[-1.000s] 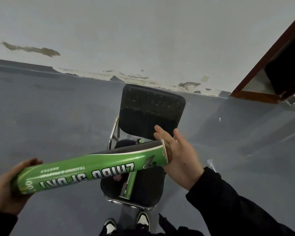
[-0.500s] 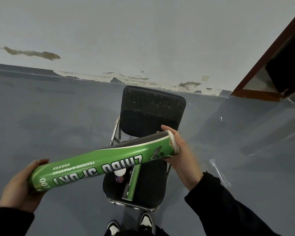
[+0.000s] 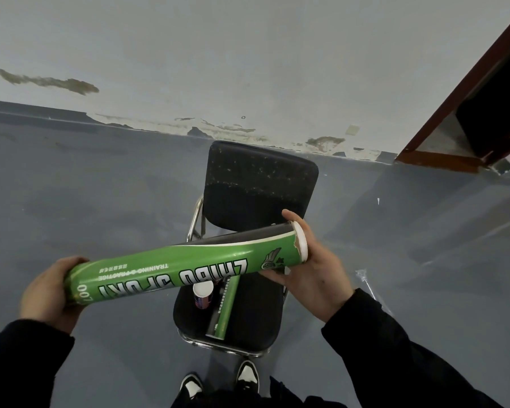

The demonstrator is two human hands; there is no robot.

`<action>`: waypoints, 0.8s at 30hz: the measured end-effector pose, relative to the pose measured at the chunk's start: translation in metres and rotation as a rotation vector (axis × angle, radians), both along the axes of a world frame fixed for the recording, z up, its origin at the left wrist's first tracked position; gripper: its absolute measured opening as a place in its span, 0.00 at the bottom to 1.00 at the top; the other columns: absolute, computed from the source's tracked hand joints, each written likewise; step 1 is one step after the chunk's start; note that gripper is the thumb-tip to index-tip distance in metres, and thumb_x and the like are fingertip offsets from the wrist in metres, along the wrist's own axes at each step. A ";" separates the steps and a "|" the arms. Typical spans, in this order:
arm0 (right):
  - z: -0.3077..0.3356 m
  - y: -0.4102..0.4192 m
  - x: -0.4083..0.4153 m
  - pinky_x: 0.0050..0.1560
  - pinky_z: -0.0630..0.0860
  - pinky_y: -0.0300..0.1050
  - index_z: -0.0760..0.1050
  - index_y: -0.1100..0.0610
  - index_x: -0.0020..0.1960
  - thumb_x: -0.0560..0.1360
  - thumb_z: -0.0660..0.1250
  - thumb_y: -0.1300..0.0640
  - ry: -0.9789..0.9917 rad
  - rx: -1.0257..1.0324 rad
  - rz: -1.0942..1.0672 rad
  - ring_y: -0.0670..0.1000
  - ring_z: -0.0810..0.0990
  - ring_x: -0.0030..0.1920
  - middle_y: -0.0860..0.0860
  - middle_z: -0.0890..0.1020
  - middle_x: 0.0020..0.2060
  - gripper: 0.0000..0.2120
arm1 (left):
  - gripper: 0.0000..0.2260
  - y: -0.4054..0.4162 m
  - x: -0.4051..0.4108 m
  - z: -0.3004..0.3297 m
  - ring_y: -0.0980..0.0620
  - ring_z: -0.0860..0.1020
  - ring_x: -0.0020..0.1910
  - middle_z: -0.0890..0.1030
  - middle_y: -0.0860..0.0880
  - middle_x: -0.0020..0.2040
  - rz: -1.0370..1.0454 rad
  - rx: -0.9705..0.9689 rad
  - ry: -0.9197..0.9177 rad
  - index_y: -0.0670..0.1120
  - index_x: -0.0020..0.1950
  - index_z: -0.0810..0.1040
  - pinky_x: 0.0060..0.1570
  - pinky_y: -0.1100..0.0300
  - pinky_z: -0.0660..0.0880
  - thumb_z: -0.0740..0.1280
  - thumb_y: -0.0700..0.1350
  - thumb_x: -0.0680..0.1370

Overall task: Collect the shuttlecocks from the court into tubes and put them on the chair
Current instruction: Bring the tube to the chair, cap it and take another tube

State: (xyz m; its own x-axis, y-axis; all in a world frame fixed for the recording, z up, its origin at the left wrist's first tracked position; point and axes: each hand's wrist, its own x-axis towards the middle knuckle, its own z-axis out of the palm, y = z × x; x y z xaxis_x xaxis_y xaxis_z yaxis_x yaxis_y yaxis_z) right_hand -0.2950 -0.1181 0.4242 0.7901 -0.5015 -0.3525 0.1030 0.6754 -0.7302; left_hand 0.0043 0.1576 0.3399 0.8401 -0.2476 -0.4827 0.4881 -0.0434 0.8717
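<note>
Shuttlecock tube (image 3: 171,273), green and black, was held crosswise above the black chair (image 3: 259,187), its white-capped end (image 3: 301,244) raised to the right. The left hand (image 3: 49,293) cupped its lower end; the right hand (image 3: 312,269) curled round the capped end. Its contents could not be seen. Upside-down white lettering read "TRAINING & PRACTICE" and "007"; the large brand name was not clearly legible. On the seat lay a second green tube (image 3: 226,310), beside a small white-topped can (image 3: 203,294).
</note>
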 end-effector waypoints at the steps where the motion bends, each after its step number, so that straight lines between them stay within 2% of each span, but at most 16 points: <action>1: -0.001 -0.001 0.001 0.65 0.74 0.69 0.75 0.44 0.70 0.81 0.59 0.54 -0.012 0.036 0.004 0.63 0.77 0.67 0.57 0.79 0.62 0.19 | 0.07 -0.006 -0.002 0.001 0.56 0.79 0.26 0.81 0.48 0.35 0.011 0.012 0.009 0.47 0.43 0.80 0.24 0.64 0.76 0.68 0.49 0.74; 3: -0.006 -0.006 0.002 0.62 0.76 0.69 0.74 0.45 0.71 0.78 0.65 0.56 -0.004 0.107 0.008 0.65 0.78 0.67 0.59 0.79 0.66 0.22 | 0.07 -0.012 -0.005 0.003 0.56 0.78 0.24 0.81 0.51 0.29 0.004 0.045 0.029 0.46 0.43 0.79 0.22 0.64 0.75 0.65 0.45 0.79; 5: -0.010 -0.010 0.004 0.59 0.79 0.65 0.72 0.50 0.74 0.78 0.68 0.54 0.062 0.182 0.059 0.66 0.79 0.65 0.62 0.77 0.69 0.25 | 0.07 -0.016 -0.008 0.007 0.58 0.79 0.24 0.81 0.50 0.31 0.002 0.077 0.014 0.47 0.44 0.78 0.23 0.64 0.75 0.64 0.42 0.80; 8: -0.020 -0.011 0.002 0.51 0.85 0.54 0.77 0.60 0.69 0.79 0.67 0.46 0.201 0.290 0.153 0.64 0.79 0.65 0.66 0.76 0.68 0.24 | 0.07 -0.017 -0.007 0.011 0.52 0.79 0.28 0.80 0.45 0.37 0.027 0.115 -0.011 0.45 0.43 0.79 0.22 0.64 0.73 0.64 0.41 0.79; 11: -0.026 -0.007 0.002 0.52 0.84 0.56 0.77 0.57 0.70 0.81 0.61 0.39 0.222 0.300 0.211 0.62 0.77 0.68 0.63 0.77 0.69 0.27 | 0.06 -0.015 -0.003 0.006 0.48 0.78 0.31 0.79 0.43 0.40 0.052 0.128 0.013 0.46 0.42 0.80 0.24 0.62 0.73 0.65 0.42 0.78; 13: -0.025 -0.006 0.004 0.47 0.85 0.55 0.78 0.56 0.69 0.82 0.55 0.35 0.224 0.274 0.239 0.60 0.83 0.61 0.61 0.81 0.63 0.30 | 0.06 -0.013 -0.001 0.003 0.51 0.79 0.26 0.81 0.45 0.35 0.069 0.137 0.038 0.46 0.42 0.80 0.23 0.62 0.74 0.66 0.43 0.78; 15: -0.024 -0.008 0.006 0.39 0.86 0.50 0.80 0.58 0.66 0.81 0.54 0.35 0.201 0.316 0.241 0.56 0.87 0.49 0.60 0.86 0.51 0.32 | 0.06 -0.013 -0.001 0.001 0.54 0.78 0.22 0.81 0.47 0.30 0.088 0.140 0.049 0.46 0.42 0.79 0.22 0.62 0.74 0.66 0.43 0.78; 17: -0.025 -0.012 0.007 0.36 0.86 0.49 0.81 0.61 0.65 0.79 0.57 0.36 0.174 0.398 0.216 0.55 0.88 0.45 0.60 0.86 0.44 0.32 | 0.06 -0.014 -0.001 0.001 0.53 0.78 0.22 0.80 0.44 0.35 0.095 0.133 0.054 0.45 0.42 0.79 0.22 0.61 0.74 0.66 0.43 0.78; 19: -0.026 -0.013 0.008 0.38 0.86 0.51 0.79 0.63 0.67 0.79 0.60 0.37 0.150 0.478 0.200 0.58 0.88 0.47 0.63 0.85 0.51 0.32 | 0.06 -0.014 -0.002 0.001 0.53 0.78 0.22 0.79 0.43 0.36 0.103 0.134 0.059 0.45 0.42 0.79 0.23 0.61 0.75 0.66 0.43 0.78; 21: -0.024 -0.010 0.010 0.41 0.86 0.51 0.77 0.64 0.68 0.79 0.61 0.38 0.114 0.521 0.200 0.60 0.87 0.49 0.67 0.80 0.62 0.33 | 0.07 -0.013 -0.004 -0.001 0.53 0.77 0.22 0.80 0.46 0.31 0.107 0.132 0.074 0.45 0.42 0.78 0.22 0.61 0.75 0.66 0.43 0.79; 24: -0.015 -0.006 0.021 0.38 0.86 0.51 0.75 0.65 0.69 0.79 0.62 0.39 0.073 0.494 0.144 0.61 0.88 0.47 0.68 0.79 0.64 0.32 | 0.07 -0.014 -0.009 -0.003 0.53 0.77 0.22 0.79 0.49 0.27 0.109 0.129 0.091 0.45 0.42 0.78 0.23 0.60 0.75 0.66 0.43 0.78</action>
